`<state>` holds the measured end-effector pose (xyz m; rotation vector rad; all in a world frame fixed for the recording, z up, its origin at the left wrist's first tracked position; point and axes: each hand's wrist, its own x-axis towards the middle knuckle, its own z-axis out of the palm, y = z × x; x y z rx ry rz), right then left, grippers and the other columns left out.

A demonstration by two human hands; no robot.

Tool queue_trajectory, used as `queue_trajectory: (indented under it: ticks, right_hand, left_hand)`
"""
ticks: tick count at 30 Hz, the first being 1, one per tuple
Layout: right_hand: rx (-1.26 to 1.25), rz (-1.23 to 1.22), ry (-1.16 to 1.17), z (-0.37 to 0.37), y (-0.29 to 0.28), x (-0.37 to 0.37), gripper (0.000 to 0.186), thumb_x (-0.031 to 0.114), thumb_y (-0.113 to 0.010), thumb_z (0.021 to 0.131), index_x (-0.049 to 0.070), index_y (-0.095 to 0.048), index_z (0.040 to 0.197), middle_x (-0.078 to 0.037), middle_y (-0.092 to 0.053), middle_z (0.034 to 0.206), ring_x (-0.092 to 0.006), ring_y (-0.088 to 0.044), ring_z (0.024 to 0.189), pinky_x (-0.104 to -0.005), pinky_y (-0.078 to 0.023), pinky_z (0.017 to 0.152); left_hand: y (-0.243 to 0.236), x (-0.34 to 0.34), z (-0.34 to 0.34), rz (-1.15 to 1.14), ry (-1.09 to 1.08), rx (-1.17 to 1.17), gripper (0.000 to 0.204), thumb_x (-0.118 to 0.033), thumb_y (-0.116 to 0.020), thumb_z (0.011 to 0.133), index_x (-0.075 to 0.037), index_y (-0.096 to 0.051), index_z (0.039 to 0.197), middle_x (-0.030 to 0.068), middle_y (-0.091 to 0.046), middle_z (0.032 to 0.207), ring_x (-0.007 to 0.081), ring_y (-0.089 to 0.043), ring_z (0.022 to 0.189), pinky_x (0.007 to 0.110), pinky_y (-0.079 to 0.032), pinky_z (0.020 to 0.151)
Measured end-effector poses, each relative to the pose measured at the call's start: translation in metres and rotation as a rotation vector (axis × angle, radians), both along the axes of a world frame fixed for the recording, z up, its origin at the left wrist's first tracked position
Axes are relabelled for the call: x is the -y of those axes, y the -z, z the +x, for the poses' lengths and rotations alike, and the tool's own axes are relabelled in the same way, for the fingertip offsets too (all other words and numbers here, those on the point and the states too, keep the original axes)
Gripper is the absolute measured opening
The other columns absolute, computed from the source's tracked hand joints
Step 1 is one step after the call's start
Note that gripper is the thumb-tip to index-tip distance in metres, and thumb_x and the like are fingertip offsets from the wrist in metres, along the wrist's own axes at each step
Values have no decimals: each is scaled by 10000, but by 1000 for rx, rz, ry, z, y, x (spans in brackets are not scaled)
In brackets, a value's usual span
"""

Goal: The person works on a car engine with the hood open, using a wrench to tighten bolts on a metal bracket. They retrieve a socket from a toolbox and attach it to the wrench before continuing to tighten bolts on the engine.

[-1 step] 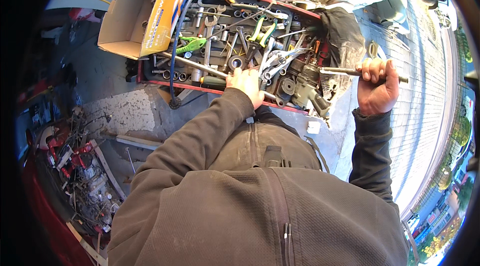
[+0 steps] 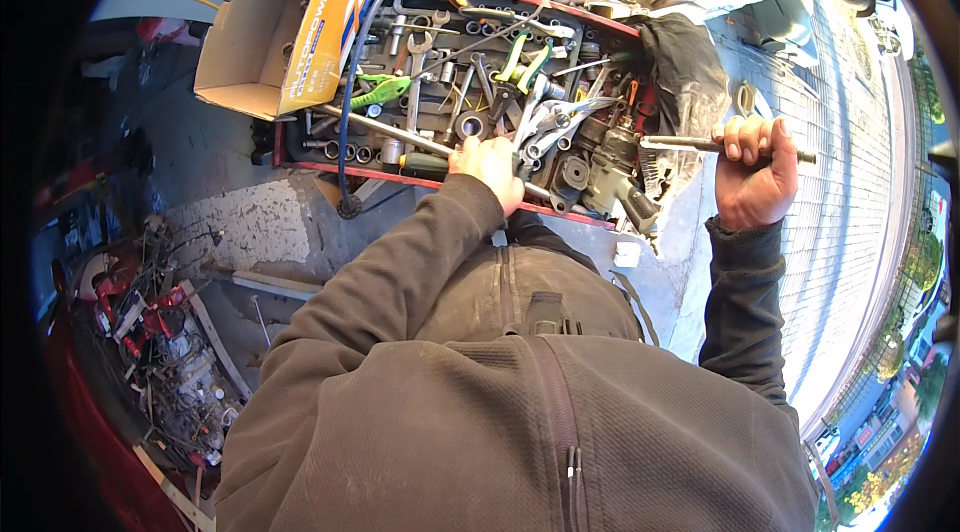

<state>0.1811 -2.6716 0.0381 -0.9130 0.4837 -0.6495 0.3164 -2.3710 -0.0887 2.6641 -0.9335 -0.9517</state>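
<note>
My right hand (image 2: pixel 757 177) is raised to the right of the tool tray, closed around a dark metal rod (image 2: pixel 685 144) with a paler end pointing left. At the front edge of the red-rimmed tool tray (image 2: pixel 375 173), my left hand (image 2: pixel 487 175) reaches in with fingers stretched forward over the tools. A long steel bar (image 2: pixel 425 143) passes under that hand. Near its fingertips lie a ring-shaped part (image 2: pixel 470 126) and several shiny wrenches (image 2: pixel 545 127). Exactly what those fingertips touch is hidden.
An open orange cardboard box (image 2: pixel 315 42) stands at the tray's left, behind a blue hose (image 2: pixel 350 82). Green-handled pliers (image 2: pixel 524 68), a combination wrench (image 2: pixel 416 82), and an air impact wrench (image 2: pixel 615 177) lie in the tray. Dark cloth (image 2: pixel 685 62) hangs over its right end.
My left hand has shifted very slightly to the left over the tools. My right hand keeps its hold on the rod in the same place.
</note>
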Motion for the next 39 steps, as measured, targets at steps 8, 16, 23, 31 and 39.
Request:
queue_trajectory:
  ticks: [8, 16, 23, 31, 39]
  right_hand:
    - [-7, 100, 4, -8, 14, 4, 381, 318, -598, 1131, 146, -450, 825, -15, -422, 704, -203, -450, 701, -423, -436, 811]
    - [-111, 26, -218, 13, 7, -29, 198, 212, -593, 1137, 76, -588, 994, -21, -522, 768, -124, -462, 610, -354, -482, 675]
    - [-352, -35, -799, 50, 14, -109, 446, 209, -711, 1099, -5, -597, 1474, -85, -786, 1131, -30, -558, 699, -239, -484, 627]
    - [-371, -338, -1010, 41, 0, -140, 411, 440, -702, 1080, 41, -682, 1182, 8, -669, 906, -92, -619, 814, -278, -501, 727]
    - [-315, -514, -1129, 37, -5, -177, 395, 378, -758, 987, -8, -711, 1052, -32, -622, 826, -162, -564, 771, -363, -481, 718]
  left_hand:
    - [3, -40, 42, -402, -327, -246, 424, -173, -737, 836, 4, -711, 1220, 202, -744, 937, 293, -716, 864, 412, -581, 821]
    - [-66, -99, 16, -698, -464, -403, 329, -59, -710, 978, 5, -660, 1297, -29, -641, 980, 55, -548, 875, 263, -484, 783]
    - [-112, -132, -11, -778, -400, -331, 362, -159, -809, 943, 1, -686, 1244, 13, -647, 838, 99, -577, 741, 312, -512, 672]
    - [-84, -146, -40, -976, -230, -127, 279, -75, -809, 960, -12, -691, 1204, 135, -711, 916, 201, -687, 773, 366, -572, 726]
    - [-95, -139, -32, -1129, -545, -981, 523, -527, -539, 1172, -25, -644, 1275, -4, -606, 966, 93, -542, 854, 273, -474, 805]
